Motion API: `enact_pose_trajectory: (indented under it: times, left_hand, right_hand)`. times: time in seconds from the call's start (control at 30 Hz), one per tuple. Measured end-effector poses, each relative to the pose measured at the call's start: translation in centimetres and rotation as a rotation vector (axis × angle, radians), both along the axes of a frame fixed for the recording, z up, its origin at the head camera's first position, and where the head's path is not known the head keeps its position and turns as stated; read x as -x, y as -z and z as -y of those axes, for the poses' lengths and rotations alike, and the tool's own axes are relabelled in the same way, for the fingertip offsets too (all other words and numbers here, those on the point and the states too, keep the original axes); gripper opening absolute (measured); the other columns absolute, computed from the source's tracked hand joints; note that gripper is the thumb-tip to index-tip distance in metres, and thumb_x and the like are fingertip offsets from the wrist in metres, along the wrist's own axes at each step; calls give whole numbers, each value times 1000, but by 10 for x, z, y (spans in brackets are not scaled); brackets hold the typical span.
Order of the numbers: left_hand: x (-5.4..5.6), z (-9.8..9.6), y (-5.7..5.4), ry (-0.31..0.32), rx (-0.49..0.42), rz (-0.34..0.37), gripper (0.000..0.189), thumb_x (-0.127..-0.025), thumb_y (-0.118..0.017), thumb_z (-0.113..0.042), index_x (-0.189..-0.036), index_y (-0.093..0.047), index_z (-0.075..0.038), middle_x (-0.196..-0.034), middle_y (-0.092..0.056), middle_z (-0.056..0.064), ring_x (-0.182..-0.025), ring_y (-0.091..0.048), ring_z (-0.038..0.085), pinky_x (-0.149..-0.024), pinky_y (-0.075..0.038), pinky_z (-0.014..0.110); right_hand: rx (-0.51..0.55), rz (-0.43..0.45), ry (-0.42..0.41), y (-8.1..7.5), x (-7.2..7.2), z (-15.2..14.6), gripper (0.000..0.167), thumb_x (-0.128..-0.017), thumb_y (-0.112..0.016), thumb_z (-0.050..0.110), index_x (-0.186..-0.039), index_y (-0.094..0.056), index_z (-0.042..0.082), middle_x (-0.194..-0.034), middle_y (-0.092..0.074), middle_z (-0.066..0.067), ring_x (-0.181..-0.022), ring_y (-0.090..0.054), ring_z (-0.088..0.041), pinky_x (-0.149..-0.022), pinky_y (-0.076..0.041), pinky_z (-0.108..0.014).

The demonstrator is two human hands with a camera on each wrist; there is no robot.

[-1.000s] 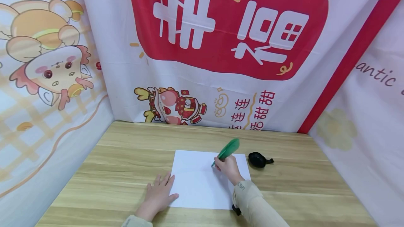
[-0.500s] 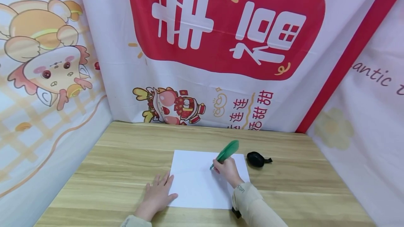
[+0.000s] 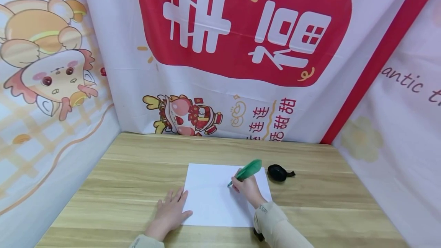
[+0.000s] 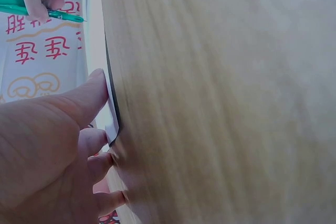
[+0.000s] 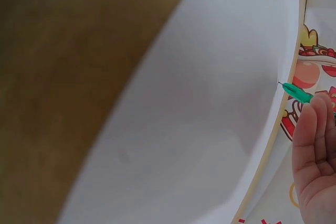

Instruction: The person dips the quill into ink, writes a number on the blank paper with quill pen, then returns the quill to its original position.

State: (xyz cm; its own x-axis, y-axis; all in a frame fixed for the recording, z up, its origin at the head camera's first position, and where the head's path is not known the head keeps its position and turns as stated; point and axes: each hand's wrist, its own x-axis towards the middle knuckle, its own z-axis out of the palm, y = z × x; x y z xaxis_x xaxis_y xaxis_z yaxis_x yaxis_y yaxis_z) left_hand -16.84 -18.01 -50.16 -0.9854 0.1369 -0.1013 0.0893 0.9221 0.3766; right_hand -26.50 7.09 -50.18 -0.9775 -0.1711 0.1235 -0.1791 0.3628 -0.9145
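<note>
A white sheet of paper (image 3: 210, 202) lies flat on the wooden table. My right hand (image 3: 250, 190) pinches a green feather-shaped pen (image 3: 250, 168) over the sheet's right half, with the feather end leaning up and to the right. In the right wrist view the tip of the green pen (image 5: 296, 92) meets or nearly meets the paper (image 5: 199, 98); contact is hard to tell. My left hand (image 3: 170, 212) rests with spread fingers at the paper's left edge, thumb on the lower left corner. In the left wrist view the left hand's thumb (image 4: 86, 98) presses the paper's edge.
To the right of the paper lies a black rounded object with a short strap (image 3: 277, 173). A small dark thing (image 3: 258, 235) shows under the right sleeve. The wooden table (image 3: 138, 163) ends at printed cloth walls (image 3: 193, 87) at the back and sides.
The feather end of the pen has tilted lower to the right, and its tip has shifted slightly down and left. The left hand keeps its place on the paper. The whole view drifts slightly left.
</note>
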Motion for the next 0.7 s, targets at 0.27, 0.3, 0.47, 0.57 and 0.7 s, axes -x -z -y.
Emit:
enact_pose_trajectory:
  times: [0.27, 0.3, 0.47, 0.57, 0.7]
  left_hand:
    - [1, 1, 0, 1, 2, 1, 68, -86, -60, -40, -138, -40, -1, -145, -26, 21, -129, -16, 50, -94, -10, 73]
    - [1, 0, 0, 2, 2, -1, 68, -86, -60, -40, -138, -40, -1, -145, -26, 21, -129, -16, 51, -94, -10, 73]
    - [1, 0, 0, 8, 2, -6, 68, -85, -60, -41, -137, -40, -1, -145, -27, 22, -129, -16, 51, -93, -11, 73]
    - [1, 0, 0, 10, 0, -4, 68, -86, -60, -40, -137, -40, -1, -145, -27, 22, -129, -16, 51, -93, -11, 73]
    - [2, 0, -1, 8, 3, -4, 68, -86, -60, -40, -137, -40, -1, -145, -26, 22, -129, -16, 51, -94, -11, 73]
  right_hand:
    - [-6, 23, -3, 1, -3, -1, 10, -85, -58, -1, -76, -54, 0, -60, -58, -5, -52, -57, -15, -50, -51, -26]
    - [-8, 27, -4, 0, -4, -1, 11, -85, -58, -1, -76, -53, 1, -60, -58, -5, -51, -57, -16, -50, -51, -26]
    - [-8, 29, -20, -1, -8, -2, 11, -86, -58, -1, -76, -53, 2, -59, -57, -4, -51, -56, -16, -50, -50, -26]
    - [4, 11, -36, 0, -10, -4, 11, -85, -58, -2, -76, -52, 0, -59, -57, -5, -50, -55, -15, -49, -50, -26]
    - [10, -4, -52, 1, -13, -6, 11, -85, -58, -2, -76, -52, 0, -59, -57, -6, -49, -55, -15, -48, -49, -25]
